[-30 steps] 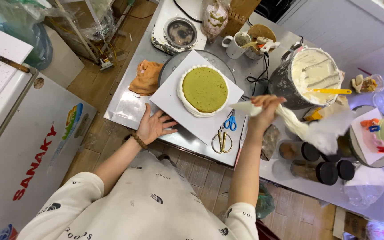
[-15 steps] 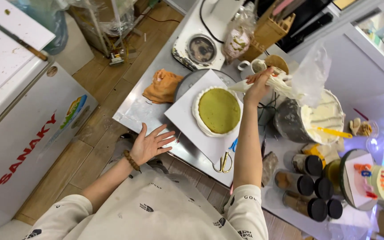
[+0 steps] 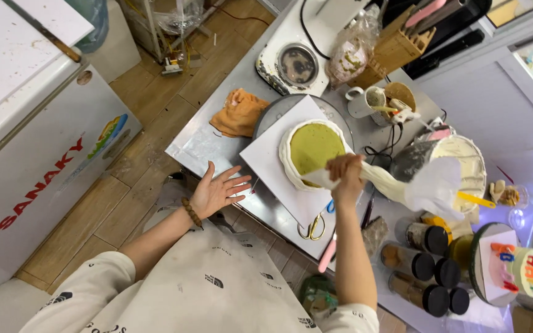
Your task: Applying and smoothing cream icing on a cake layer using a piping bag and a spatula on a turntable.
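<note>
A round cake (image 3: 313, 148) with a flat green top and a ruffled white cream border is seen at the centre of the frame, seated on a square white board (image 3: 272, 169) that rests on a grey turntable (image 3: 277, 109) on the steel worktable (image 3: 200, 145). A piping bag (image 3: 402, 185), soft, translucent and plump with white cream, is gripped in the right hand (image 3: 345, 176), fingers closed tight around its narrow end, the tip laid right at the cake's lower right edge. The border is judged to be in the piping, with cream being laid round the rim. For the next move, steady pressure on the bag and a slow turn of the board would seem to be called for. The left hand (image 3: 217, 192) is held open to the lower left of the board, fingers spread, palm up, nothing grasped; a beaded bracelet (image 3: 190, 212) is worn at its wrist. Just below the board, yellow-handled scissors (image 3: 311, 228) are laid on the steel. To the upper left, a crumpled orange cloth (image 3: 237, 113) is left near the turntable. At the right, a metal bowl (image 3: 458, 166) full of white cream is stood behind the bag, a yellow-handled tool resting in it. Dark-lidded jars (image 3: 424, 266) are lined up at the lower right, and a small cake with coloured candles (image 3: 516, 271) is seen on a stand at the far right edge.
</note>
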